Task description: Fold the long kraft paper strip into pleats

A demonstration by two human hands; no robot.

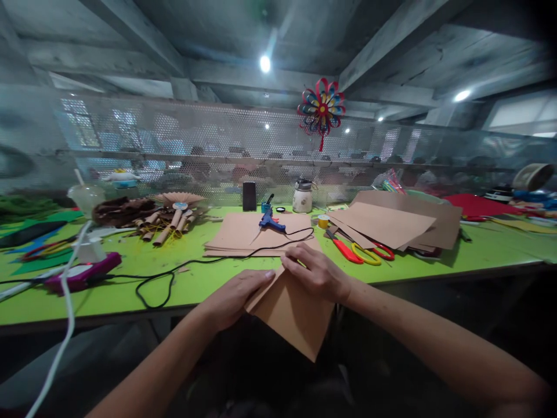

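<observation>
A folded sheet of brown paper (296,316) hangs over the front edge of the green table (456,255). My left hand (237,296) lies on the sheet's left side, fingers together and pressed on the paper. My right hand (315,270) presses down on the sheet's top edge with its fingers curled. A stack of brown paper sheets (243,235) lies just behind my hands, with a blue glue gun (270,221) on it.
Red and yellow scissors (359,251) lie to the right, beside more brown sheets (391,223). A black cable (152,278) loops at the left near a purple device (82,274). Paper rolls (167,223) and a paper fan sit at the back left. A mesh screen stands behind the table.
</observation>
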